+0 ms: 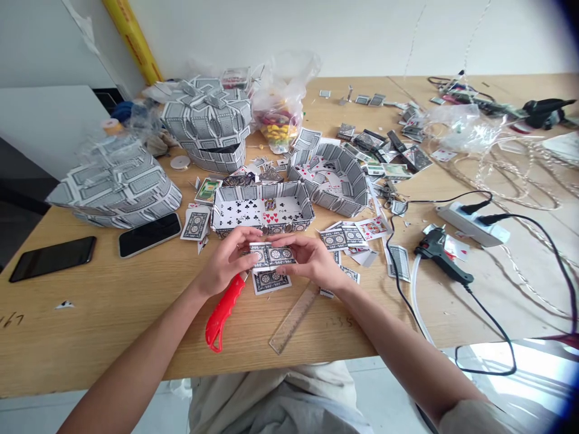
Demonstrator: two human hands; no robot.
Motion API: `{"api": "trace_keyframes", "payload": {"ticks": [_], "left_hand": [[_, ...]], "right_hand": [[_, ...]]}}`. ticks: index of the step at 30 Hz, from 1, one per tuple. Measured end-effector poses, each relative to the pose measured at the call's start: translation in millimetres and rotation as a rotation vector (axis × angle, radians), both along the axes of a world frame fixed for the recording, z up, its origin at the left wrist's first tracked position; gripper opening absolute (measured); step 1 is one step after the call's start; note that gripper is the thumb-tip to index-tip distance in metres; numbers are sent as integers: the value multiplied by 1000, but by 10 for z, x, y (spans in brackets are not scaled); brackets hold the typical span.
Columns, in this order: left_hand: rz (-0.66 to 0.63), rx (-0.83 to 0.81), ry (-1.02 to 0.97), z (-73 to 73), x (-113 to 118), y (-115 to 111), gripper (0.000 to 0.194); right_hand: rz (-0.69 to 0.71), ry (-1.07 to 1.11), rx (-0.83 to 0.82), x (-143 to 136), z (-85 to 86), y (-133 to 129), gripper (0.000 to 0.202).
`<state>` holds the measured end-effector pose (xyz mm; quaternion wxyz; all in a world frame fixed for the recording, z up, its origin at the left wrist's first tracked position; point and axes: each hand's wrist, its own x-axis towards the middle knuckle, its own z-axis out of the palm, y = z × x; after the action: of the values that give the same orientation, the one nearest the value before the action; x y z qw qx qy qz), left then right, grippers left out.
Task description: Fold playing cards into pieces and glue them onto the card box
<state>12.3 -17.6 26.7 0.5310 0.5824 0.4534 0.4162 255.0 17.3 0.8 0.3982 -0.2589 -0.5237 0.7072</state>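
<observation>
Forearms cross a wooden table, fingers holding cards, pale wall behind.

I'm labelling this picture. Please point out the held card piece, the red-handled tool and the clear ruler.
Card piece (280, 256): head view, its patterned face.
Red-handled tool (225, 309): head view, middle of its handle.
Clear ruler (294, 318): head view, middle of its length.

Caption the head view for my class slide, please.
Left hand and right hand hold patterned cards near a red-handled tool, a clear ruler and a card-built tray.
</observation>
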Motion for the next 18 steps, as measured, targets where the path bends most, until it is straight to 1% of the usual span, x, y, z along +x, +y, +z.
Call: {"api": "trace_keyframes", "payload": {"ticks": [2,3,5,7,10,13,15,18], "left_hand": [[-5,-98,14,18,2,20,38],[-33,-138,39,22,1,29,35],[-117,-181,77,28,0,40,37],[-195,-191,91,35,0,39,41],[-244,-183,117,47,12,18,44],[-225,-135,178,35,34,-7,46],[-218,-66,228,7,50,-19,46],[-231,23,289,-46,69,-34,46]], "right_hand": [[22,0,18,7,-2,-2,48],[25,-5,27,12,1,-6,49],[24,-17,37,19,9,-16,49],[18,-26,26,19,18,-29,52],[-4,-59,-35,0,22,-44,53],[-47,-142,-86,-36,5,-56,45],[-20,-201,-113,-64,-19,-75,43],[6,-257,-116,-105,-55,-126,48]]}}
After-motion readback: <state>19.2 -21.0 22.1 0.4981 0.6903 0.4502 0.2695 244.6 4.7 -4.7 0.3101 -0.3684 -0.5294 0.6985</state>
